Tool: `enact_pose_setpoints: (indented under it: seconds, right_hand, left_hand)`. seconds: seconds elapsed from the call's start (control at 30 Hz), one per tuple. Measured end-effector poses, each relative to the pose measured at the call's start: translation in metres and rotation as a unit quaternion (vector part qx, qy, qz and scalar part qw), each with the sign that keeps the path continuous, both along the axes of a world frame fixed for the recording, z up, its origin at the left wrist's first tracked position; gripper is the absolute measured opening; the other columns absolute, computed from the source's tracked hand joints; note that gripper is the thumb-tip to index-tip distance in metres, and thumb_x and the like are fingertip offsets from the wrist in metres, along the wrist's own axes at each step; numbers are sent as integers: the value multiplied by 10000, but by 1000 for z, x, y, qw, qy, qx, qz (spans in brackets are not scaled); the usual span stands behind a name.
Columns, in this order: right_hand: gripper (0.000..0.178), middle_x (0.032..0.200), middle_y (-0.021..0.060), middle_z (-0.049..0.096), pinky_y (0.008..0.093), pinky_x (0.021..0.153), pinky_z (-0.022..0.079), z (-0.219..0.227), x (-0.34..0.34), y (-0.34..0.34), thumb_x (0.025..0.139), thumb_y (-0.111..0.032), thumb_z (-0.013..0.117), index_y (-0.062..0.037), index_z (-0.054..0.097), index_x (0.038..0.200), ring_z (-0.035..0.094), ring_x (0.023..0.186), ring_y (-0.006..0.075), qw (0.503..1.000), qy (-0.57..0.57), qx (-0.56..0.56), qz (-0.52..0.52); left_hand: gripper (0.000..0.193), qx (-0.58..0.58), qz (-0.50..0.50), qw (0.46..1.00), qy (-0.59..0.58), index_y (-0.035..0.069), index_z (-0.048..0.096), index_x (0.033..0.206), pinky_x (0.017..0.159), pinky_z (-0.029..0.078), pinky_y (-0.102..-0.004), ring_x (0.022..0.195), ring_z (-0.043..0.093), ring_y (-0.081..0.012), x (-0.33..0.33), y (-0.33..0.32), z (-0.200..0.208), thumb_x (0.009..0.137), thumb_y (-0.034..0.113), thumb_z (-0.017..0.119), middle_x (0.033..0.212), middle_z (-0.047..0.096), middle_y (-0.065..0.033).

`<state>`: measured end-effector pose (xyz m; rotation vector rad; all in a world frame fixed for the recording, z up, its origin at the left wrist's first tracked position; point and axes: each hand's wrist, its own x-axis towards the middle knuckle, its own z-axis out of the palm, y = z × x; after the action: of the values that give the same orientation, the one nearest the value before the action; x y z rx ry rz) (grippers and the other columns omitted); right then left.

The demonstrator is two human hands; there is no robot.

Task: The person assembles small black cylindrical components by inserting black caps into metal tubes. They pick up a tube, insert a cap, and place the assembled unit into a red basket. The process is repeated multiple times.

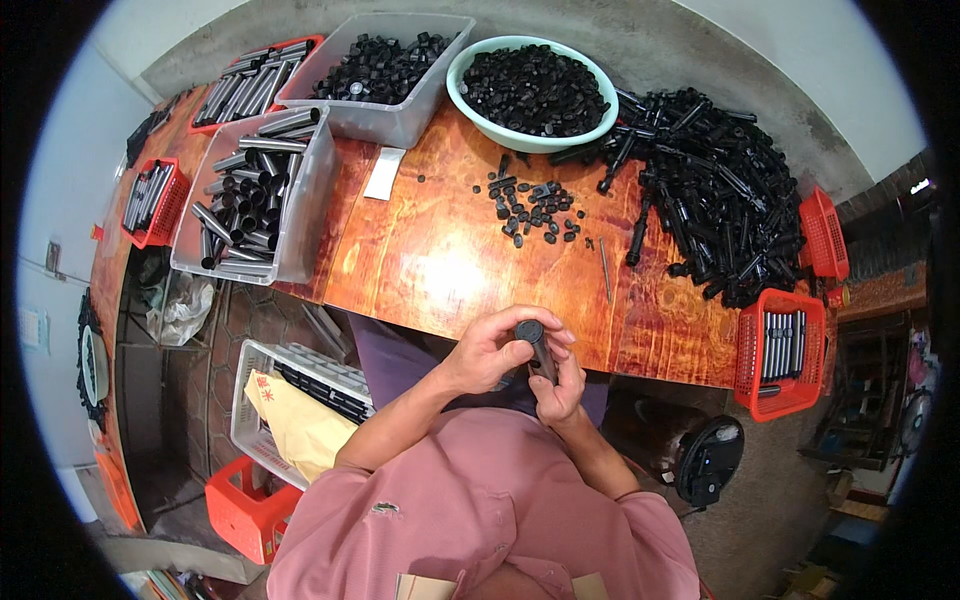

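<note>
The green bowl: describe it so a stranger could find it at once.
Start at the wooden table and go to its far edge. Between the clear tub of black caps and the heap of black tubes sits the green bowl, full of small black parts. It is the only round, pale green container; the others are rectangular.

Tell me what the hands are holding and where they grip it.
Both hands hold one black tube: the left hand fingers its capped upper end, the right hand wraps the lower shaft.
</note>
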<state>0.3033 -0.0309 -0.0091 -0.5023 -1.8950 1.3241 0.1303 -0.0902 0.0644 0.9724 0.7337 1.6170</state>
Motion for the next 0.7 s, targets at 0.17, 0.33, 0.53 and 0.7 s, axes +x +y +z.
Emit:
enact_pose_setpoints:
  seconds: [0.17,0.33,0.53,0.7]
  right_hand:
    - [525,1070,191,701,345,848,550,14,0,1,943,-305,698,83,574,1275,708,965,243,998,16,-43,31]
    - [533,1044,159,705,315,811,538,15,7,3,940,-302,703,76,568,1289,697,919,208,990,35,-98,99]
    - [411,940,131,682,312,766,529,34,0,0,953,-265,683,48,591,1202,670,821,196,994,1,-91,56]
    - [382,926,131,670,320,737,521,42,3,1,963,-261,674,45,594,1177,663,800,201,997,-55,-48,32]
  left_hand:
    - [515,19,1,998,62,-47,582,1237,961,548,-395,1076,692,-275,-11,-1,4,999,405,654,1167,691,-191]
    - [490,43,-9,996,81,-53,627,1168,942,551,-395,1052,697,-271,-16,-3,8,971,389,703,1102,711,-184]
    - [393,-14,72,996,46,-60,624,1201,947,559,-397,1059,700,-267,-6,-5,17,966,244,705,1106,715,-184]
    - [322,-61,79,995,7,-45,629,1260,986,542,-366,1102,681,-224,-5,-6,22,962,75,648,1152,705,-150]
